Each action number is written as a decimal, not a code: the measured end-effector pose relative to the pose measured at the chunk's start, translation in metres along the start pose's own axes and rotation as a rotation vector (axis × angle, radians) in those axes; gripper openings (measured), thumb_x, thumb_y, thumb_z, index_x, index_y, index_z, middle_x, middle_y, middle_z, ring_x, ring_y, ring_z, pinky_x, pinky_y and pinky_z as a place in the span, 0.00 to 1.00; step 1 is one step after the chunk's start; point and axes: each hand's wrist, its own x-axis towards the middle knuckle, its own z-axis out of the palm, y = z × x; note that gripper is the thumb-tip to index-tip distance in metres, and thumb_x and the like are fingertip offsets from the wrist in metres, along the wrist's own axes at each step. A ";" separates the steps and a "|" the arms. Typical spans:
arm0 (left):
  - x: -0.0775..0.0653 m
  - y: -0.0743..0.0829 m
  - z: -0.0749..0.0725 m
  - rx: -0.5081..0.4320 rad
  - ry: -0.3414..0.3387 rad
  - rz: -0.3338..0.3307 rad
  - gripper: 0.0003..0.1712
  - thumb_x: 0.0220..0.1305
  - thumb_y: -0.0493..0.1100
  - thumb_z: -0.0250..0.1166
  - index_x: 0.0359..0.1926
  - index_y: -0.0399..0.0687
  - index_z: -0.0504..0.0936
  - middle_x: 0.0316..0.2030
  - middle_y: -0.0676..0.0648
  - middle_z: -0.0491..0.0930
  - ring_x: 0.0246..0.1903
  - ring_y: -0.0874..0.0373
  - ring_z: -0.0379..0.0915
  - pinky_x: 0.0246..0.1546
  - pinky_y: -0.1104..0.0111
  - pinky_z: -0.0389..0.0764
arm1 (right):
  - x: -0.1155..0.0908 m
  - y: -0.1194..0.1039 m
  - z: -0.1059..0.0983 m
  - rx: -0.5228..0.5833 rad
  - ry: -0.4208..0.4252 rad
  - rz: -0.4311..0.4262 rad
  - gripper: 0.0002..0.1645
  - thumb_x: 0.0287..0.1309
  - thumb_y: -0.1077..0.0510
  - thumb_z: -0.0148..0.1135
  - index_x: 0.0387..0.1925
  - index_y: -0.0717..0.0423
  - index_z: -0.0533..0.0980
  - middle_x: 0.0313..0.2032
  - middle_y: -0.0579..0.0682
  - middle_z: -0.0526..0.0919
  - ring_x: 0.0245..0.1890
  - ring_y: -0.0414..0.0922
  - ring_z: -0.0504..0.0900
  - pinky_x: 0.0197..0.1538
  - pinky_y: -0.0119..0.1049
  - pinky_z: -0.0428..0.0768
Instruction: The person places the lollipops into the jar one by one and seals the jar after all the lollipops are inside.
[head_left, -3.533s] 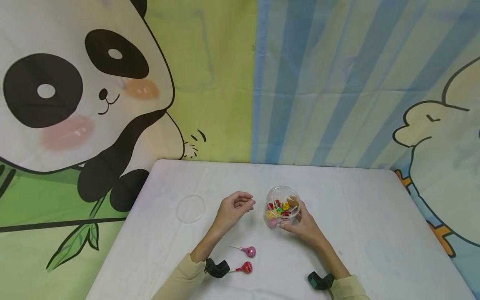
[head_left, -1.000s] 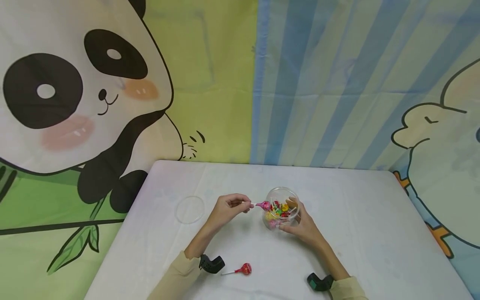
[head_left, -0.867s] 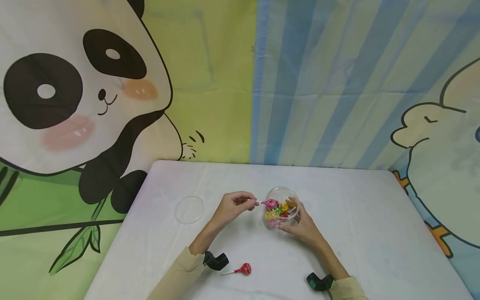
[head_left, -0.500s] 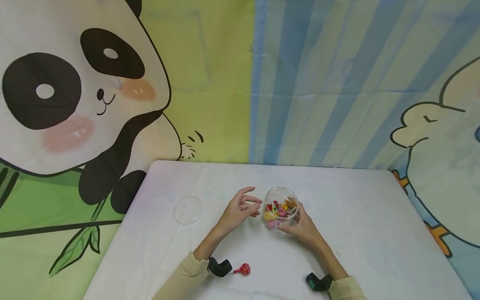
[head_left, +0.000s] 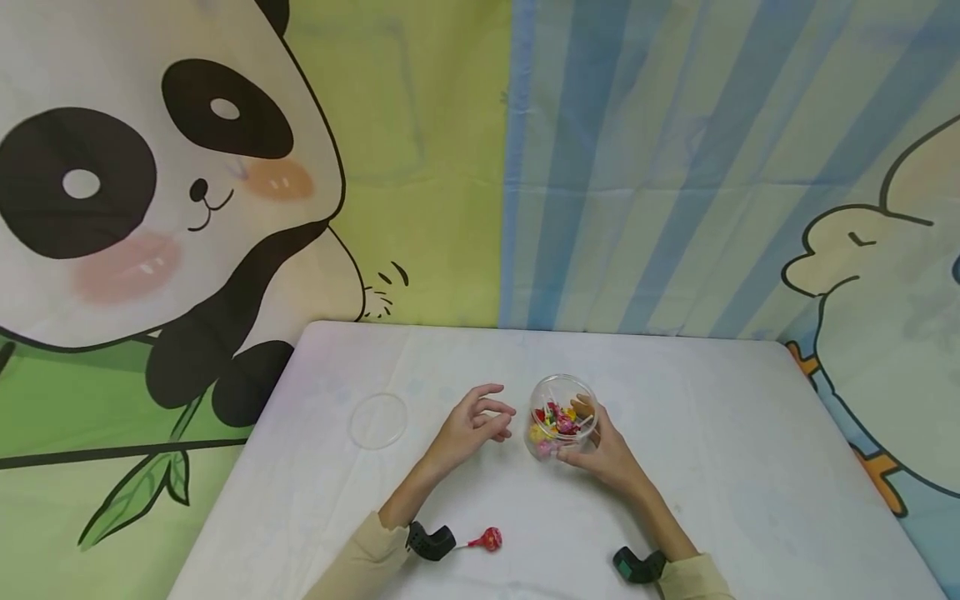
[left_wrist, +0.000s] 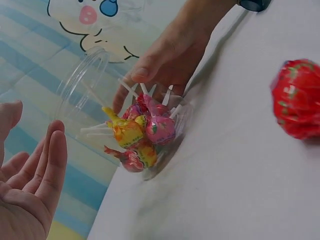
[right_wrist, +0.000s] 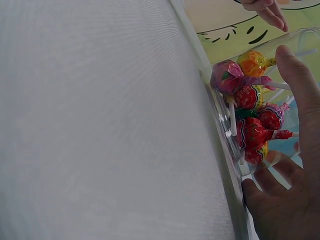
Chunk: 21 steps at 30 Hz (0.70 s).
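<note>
My right hand [head_left: 606, 450] grips a clear plastic jar [head_left: 561, 385] from its right side, thumb and fingers wrapped round the wall, as the right wrist view also shows. Several lollipops [right_wrist: 255, 131] in red, pink and yellow wrappers fill the lower part of the uncovered jar, their white sticks pointing various ways. My left hand [head_left: 468, 429] hovers just left of the jar, holding nothing, fingers loosely extended in the left wrist view. One red lollipop [head_left: 491, 539] lies on the table in front, its stick partly covered by the left wrist camera.
A clear round lid [head_left: 378, 421] lies at the left of the white table [head_left: 712, 433]. Black cameras sit on both wrists. Behind the table's far edge hangs a printed curtain [head_left: 420, 167] with a panda and stripes.
The pink lollipop left the table in the left hand, was carried to the jar and released inside. Since then, the left hand has drawn back slightly; the right hand keeps holding the jar.
</note>
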 end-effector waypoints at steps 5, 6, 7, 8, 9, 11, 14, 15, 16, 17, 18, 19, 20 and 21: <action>-0.016 -0.010 -0.002 0.098 -0.011 -0.015 0.30 0.66 0.46 0.63 0.66 0.42 0.66 0.48 0.40 0.82 0.34 0.64 0.83 0.38 0.73 0.82 | 0.000 -0.001 -0.001 0.002 0.006 -0.020 0.61 0.45 0.48 0.76 0.74 0.53 0.49 0.71 0.58 0.63 0.72 0.61 0.59 0.68 0.63 0.61; -0.021 -0.012 -0.002 0.151 -0.020 -0.016 0.30 0.66 0.48 0.63 0.65 0.42 0.67 0.47 0.43 0.83 0.34 0.65 0.82 0.37 0.73 0.82 | 0.000 -0.001 -0.002 0.005 0.004 -0.023 0.61 0.46 0.49 0.76 0.74 0.53 0.48 0.71 0.58 0.63 0.72 0.61 0.59 0.68 0.63 0.61; -0.027 -0.013 -0.003 0.209 -0.029 -0.017 0.30 0.66 0.49 0.64 0.64 0.42 0.69 0.45 0.46 0.83 0.34 0.66 0.81 0.36 0.74 0.81 | 0.000 -0.001 -0.001 0.007 0.002 -0.024 0.61 0.46 0.49 0.76 0.74 0.53 0.48 0.71 0.58 0.63 0.72 0.61 0.59 0.68 0.63 0.61; -0.034 -0.015 -0.004 0.268 -0.041 -0.013 0.28 0.65 0.50 0.64 0.62 0.42 0.71 0.44 0.48 0.83 0.34 0.67 0.80 0.36 0.74 0.80 | 0.000 -0.001 -0.001 0.008 0.000 -0.023 0.61 0.46 0.49 0.76 0.74 0.53 0.48 0.71 0.57 0.63 0.72 0.61 0.58 0.68 0.63 0.60; -0.040 -0.016 -0.005 0.330 -0.053 -0.004 0.27 0.65 0.51 0.64 0.60 0.43 0.73 0.42 0.50 0.83 0.34 0.68 0.79 0.35 0.74 0.80 | -0.001 -0.001 -0.001 0.010 -0.002 -0.024 0.62 0.46 0.49 0.76 0.74 0.53 0.48 0.71 0.58 0.62 0.72 0.61 0.58 0.68 0.63 0.60; -0.052 -0.021 -0.006 0.436 -0.079 0.021 0.23 0.64 0.51 0.65 0.55 0.44 0.77 0.40 0.53 0.83 0.34 0.70 0.77 0.36 0.75 0.79 | -0.001 -0.001 -0.001 0.006 -0.001 -0.018 0.62 0.46 0.48 0.76 0.74 0.53 0.48 0.71 0.57 0.62 0.73 0.60 0.58 0.68 0.63 0.60; -0.070 -0.027 -0.009 0.538 -0.109 0.059 0.18 0.65 0.50 0.64 0.50 0.46 0.80 0.38 0.56 0.82 0.33 0.72 0.75 0.37 0.76 0.79 | 0.000 -0.001 -0.001 -0.003 0.004 -0.011 0.62 0.46 0.48 0.76 0.74 0.53 0.48 0.71 0.57 0.62 0.72 0.60 0.59 0.68 0.62 0.61; -0.076 -0.029 -0.009 0.570 -0.116 0.068 0.17 0.65 0.51 0.64 0.49 0.47 0.81 0.37 0.57 0.82 0.33 0.73 0.74 0.37 0.77 0.78 | 0.000 -0.001 -0.001 -0.002 0.004 -0.010 0.62 0.46 0.48 0.76 0.74 0.53 0.48 0.71 0.57 0.63 0.72 0.60 0.59 0.69 0.62 0.61; -0.082 -0.031 -0.010 0.598 -0.123 0.073 0.16 0.64 0.51 0.64 0.48 0.48 0.81 0.37 0.58 0.81 0.33 0.74 0.73 0.37 0.77 0.78 | 0.000 -0.001 -0.001 -0.001 0.005 -0.009 0.61 0.46 0.48 0.76 0.74 0.52 0.49 0.71 0.57 0.63 0.72 0.60 0.59 0.69 0.62 0.61; -0.087 -0.032 -0.010 0.630 -0.131 0.077 0.16 0.64 0.52 0.64 0.48 0.50 0.81 0.37 0.59 0.80 0.33 0.74 0.72 0.37 0.78 0.77 | 0.000 -0.001 -0.001 0.000 0.007 -0.009 0.61 0.45 0.48 0.76 0.74 0.52 0.49 0.71 0.57 0.63 0.72 0.60 0.59 0.69 0.62 0.61; -0.092 -0.032 -0.010 0.665 -0.137 0.088 0.16 0.64 0.53 0.65 0.47 0.50 0.81 0.36 0.59 0.80 0.33 0.74 0.71 0.36 0.78 0.77 | 0.000 -0.001 -0.001 0.004 0.006 -0.009 0.61 0.45 0.48 0.76 0.73 0.52 0.49 0.71 0.57 0.63 0.72 0.60 0.59 0.69 0.62 0.61; -0.097 -0.033 -0.010 0.699 -0.142 0.094 0.16 0.63 0.54 0.65 0.47 0.52 0.82 0.35 0.60 0.79 0.33 0.74 0.70 0.36 0.79 0.76 | 0.000 -0.001 -0.001 0.008 0.005 -0.011 0.61 0.45 0.48 0.76 0.73 0.52 0.50 0.71 0.57 0.63 0.72 0.60 0.59 0.69 0.62 0.61; -0.101 -0.033 -0.009 0.737 -0.147 0.107 0.17 0.62 0.55 0.66 0.46 0.52 0.82 0.35 0.60 0.78 0.33 0.73 0.70 0.36 0.79 0.75 | 0.000 -0.001 -0.001 0.012 0.003 -0.014 0.60 0.45 0.48 0.76 0.73 0.53 0.50 0.71 0.57 0.63 0.72 0.60 0.59 0.69 0.62 0.61; -0.105 -0.032 -0.009 0.769 -0.154 0.115 0.17 0.60 0.56 0.67 0.45 0.53 0.82 0.34 0.60 0.78 0.33 0.73 0.69 0.35 0.79 0.74 | 0.000 -0.001 -0.001 0.014 0.003 -0.016 0.60 0.45 0.49 0.76 0.73 0.53 0.50 0.71 0.57 0.63 0.72 0.60 0.59 0.69 0.62 0.61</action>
